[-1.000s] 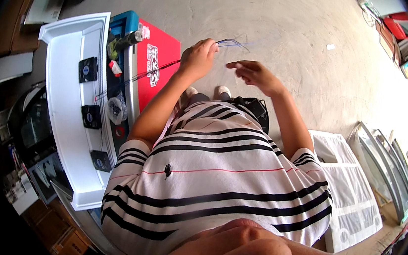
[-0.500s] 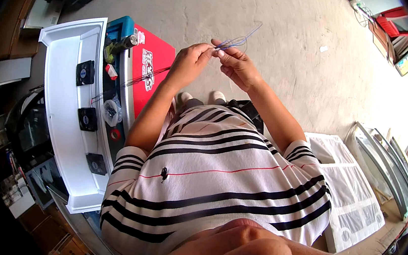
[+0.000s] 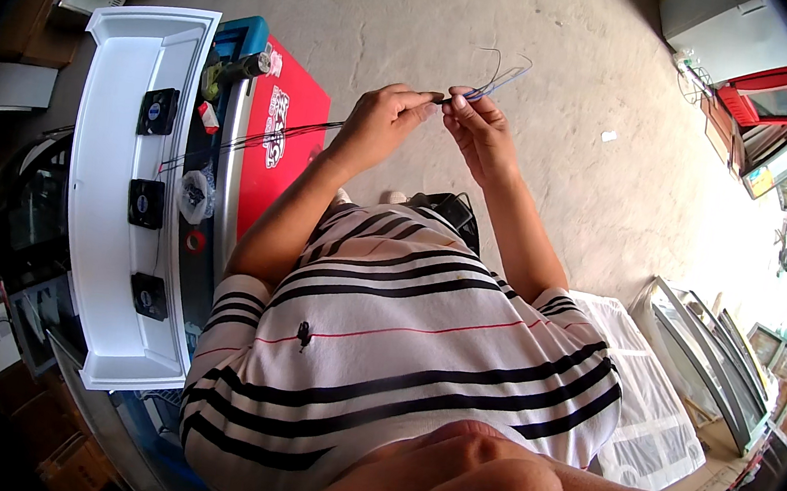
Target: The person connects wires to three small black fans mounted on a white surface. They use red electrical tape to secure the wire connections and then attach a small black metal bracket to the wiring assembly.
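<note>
My left hand (image 3: 382,122) pinches thin black wires (image 3: 280,135), its fingertips almost meeting those of my right hand. My right hand (image 3: 487,133) is closed at the fingertips on blue wires (image 3: 507,82), whose loose ends curl up beyond the fingers. A short dark stretch of wire bridges the two hands; how it is joined I cannot make out. The black wires run left over a red panel (image 3: 280,186) toward a long white plastic housing (image 3: 95,166). Inside that housing sit three black fans: a far fan (image 3: 158,112), a middle fan (image 3: 146,203) and a near fan (image 3: 149,297).
Beside the housing lie a cordless power tool (image 3: 239,68), a small red-and-white packet (image 3: 207,118), a clear plastic bag (image 3: 195,196) and a red tape roll (image 3: 195,242). Framed glass panels (image 3: 708,355) lean at the right, near a wrapped white panel (image 3: 646,397).
Both hands have shifted slightly, and a dark stretch of wire now shows between them. The blue loop has spread into separate loose ends. The view has swung somewhat to the right.
</note>
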A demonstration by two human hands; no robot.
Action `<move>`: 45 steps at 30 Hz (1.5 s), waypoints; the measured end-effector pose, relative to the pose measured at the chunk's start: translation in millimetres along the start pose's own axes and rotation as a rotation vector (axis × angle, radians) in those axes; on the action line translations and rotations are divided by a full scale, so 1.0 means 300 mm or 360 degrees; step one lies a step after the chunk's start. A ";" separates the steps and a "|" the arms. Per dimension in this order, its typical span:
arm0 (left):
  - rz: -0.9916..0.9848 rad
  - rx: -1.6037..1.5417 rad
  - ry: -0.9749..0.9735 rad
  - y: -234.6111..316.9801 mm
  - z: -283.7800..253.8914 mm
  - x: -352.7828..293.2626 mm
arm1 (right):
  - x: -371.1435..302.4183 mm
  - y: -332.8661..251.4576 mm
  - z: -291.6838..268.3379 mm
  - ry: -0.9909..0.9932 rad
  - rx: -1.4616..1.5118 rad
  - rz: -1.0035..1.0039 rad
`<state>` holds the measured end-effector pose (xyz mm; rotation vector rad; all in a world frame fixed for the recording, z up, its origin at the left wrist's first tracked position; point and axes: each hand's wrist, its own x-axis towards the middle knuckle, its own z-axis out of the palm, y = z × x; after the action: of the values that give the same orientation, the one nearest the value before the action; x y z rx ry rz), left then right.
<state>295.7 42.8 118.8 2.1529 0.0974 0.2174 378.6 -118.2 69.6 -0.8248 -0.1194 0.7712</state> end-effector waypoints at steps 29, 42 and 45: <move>0.0364 0.0439 0.0346 0.094 0.038 -0.019 | -0.096 -0.071 0.041 0.0238 -0.0716 -0.0485; -0.0007 -0.0989 0.0555 0.094 -0.064 -0.151 | -0.033 0.025 0.084 -0.0177 -0.0963 0.0185; -0.0101 -0.1198 0.0581 0.108 -0.105 -0.203 | -0.020 0.133 0.131 -0.0499 -0.1455 0.0477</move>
<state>229.4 41.0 155.7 1.3441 0.2496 0.5184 336.4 -80.9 69.9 -1.6024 -0.6750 1.1445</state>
